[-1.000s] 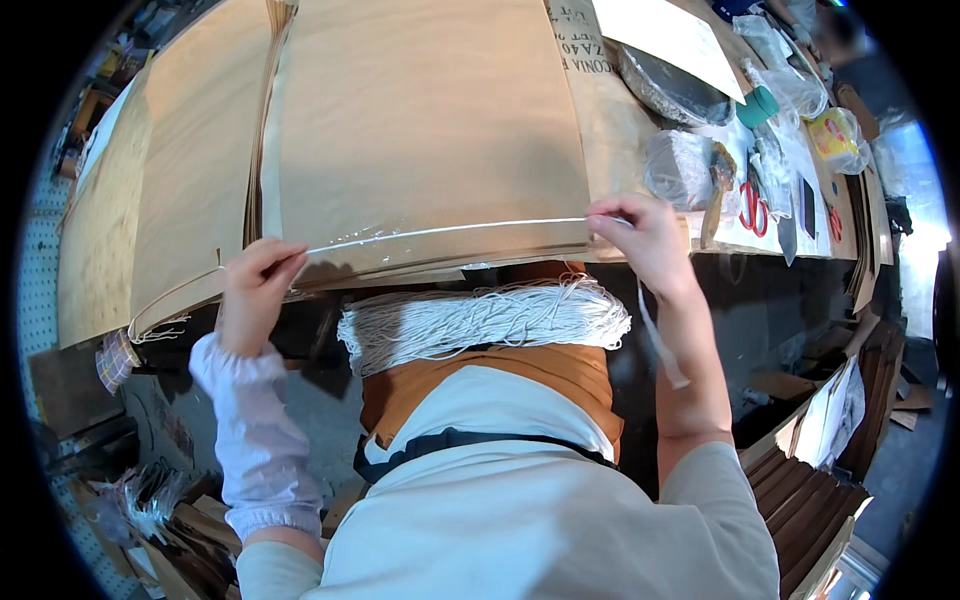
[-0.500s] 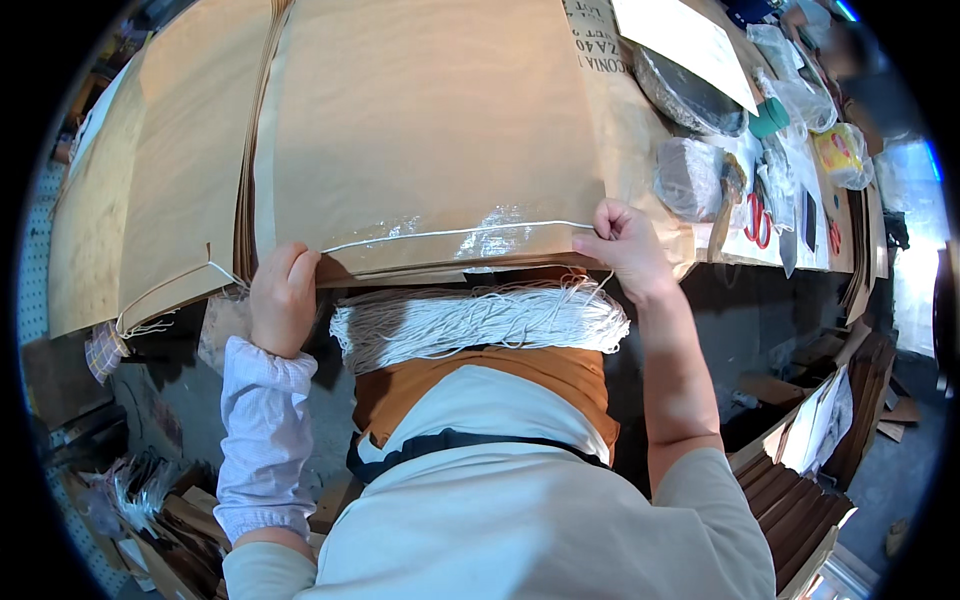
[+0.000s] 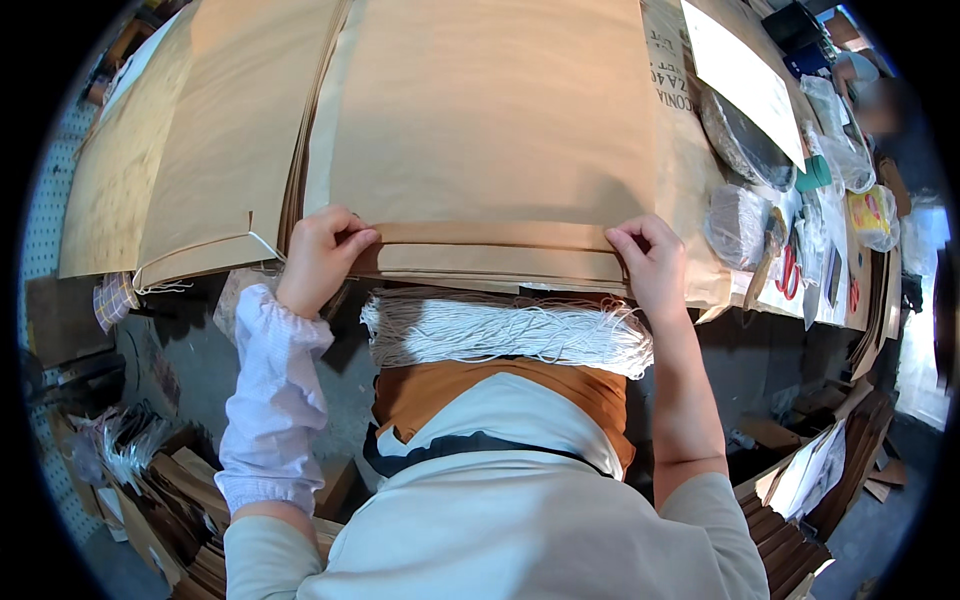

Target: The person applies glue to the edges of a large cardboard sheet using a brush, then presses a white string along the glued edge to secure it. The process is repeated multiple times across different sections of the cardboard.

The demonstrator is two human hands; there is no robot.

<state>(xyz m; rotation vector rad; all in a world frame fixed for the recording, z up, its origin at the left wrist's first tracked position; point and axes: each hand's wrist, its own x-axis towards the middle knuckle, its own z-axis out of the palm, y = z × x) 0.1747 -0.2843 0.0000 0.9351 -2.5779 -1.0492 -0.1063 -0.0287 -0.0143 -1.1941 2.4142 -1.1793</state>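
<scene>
A large brown paper sheet [image 3: 480, 120] lies on top of a stack on the table in front of me. Its near edge is folded into a narrow flap [image 3: 490, 236]. My left hand [image 3: 318, 256] pinches the left end of that fold with closed fingers. At the right end, my right hand [image 3: 648, 262] presses and grips the fold the same way. A thick bundle of white strings [image 3: 505, 330] lies across my lap, just below the table edge between my arms.
More stacks of brown paper [image 3: 170, 170] lie to the left, one with a white string at its edge. Right of the sheet are a white paper [image 3: 740, 75], clear plastic bags [image 3: 740, 220], red-handled scissors [image 3: 790, 272] and small items. Cardboard pieces [image 3: 180, 500] stand on the floor.
The white string along the sheet's near edge is now covered by the folded flap. Both hands moved from holding the string ends to pressing the fold down.
</scene>
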